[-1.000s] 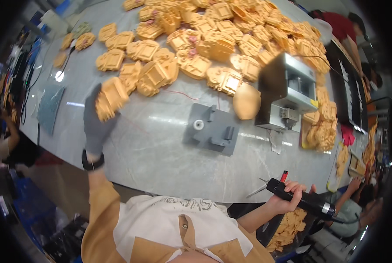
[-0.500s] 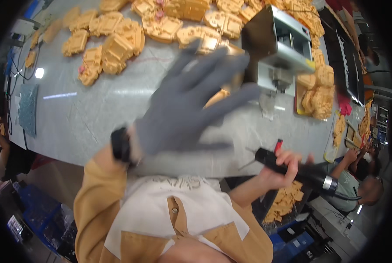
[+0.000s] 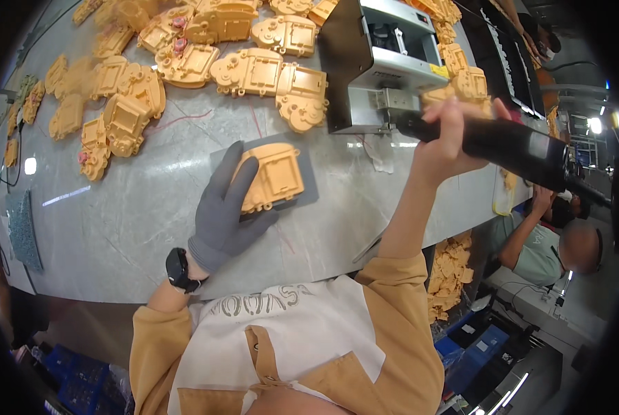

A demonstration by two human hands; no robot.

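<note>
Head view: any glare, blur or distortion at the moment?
Head view: white glare spot and streak on the left of the grey tabletop; head view: some orange parts at upper left look smeared, while the orange housing by the left hand is fairly sharp; head view: fisheye bends the table edge, corners go black.

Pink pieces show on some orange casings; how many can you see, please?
3: a pink piece near the picture's top, a second just below, and a third farther left and lower; some may be hidden.
</note>
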